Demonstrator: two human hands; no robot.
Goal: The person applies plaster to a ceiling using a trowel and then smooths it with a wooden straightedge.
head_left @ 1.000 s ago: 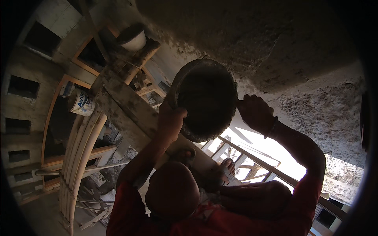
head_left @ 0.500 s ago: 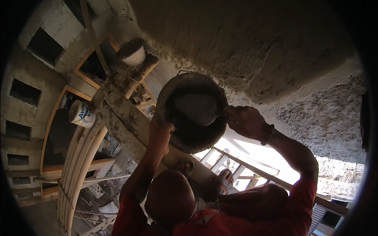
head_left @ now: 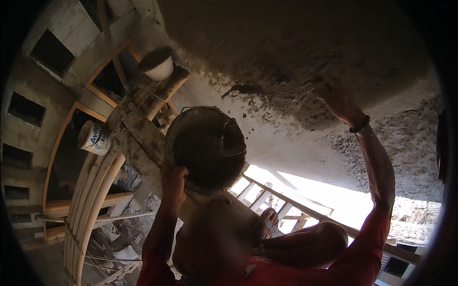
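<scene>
My left hand (head_left: 173, 180) is closed on the near-left rim of a round dark bucket (head_left: 171, 128), which is tilted. Dark wet mortar (head_left: 205, 159) coats or fills its inside; how deep it goes I cannot tell. Up by the wall at the right, my right hand (head_left: 338, 101) is raised, smeared by motion, with a dark band on its wrist. Whether its fingers hold a tool is hidden by the blur. Rough fresh mortar (head_left: 291, 102) clings to the wall (head_left: 281, 143) beside that hand, and small dark bits show between it and the bucket.
A white-and-blue tub (head_left: 94, 138) and a pale basin (head_left: 160, 66) stand on the stained planks (head_left: 138, 136) at left. Bamboo poles (head_left: 98, 205) run below them. My bent leg (head_left: 296, 245) is beside a ladder-like wooden frame (head_left: 281, 202) over a bright drop.
My right hand has left the bucket's right rim and swung up and right to the wall. The bucket has shifted left and nearer in my left hand. Rough mortar now shows on the wall.
</scene>
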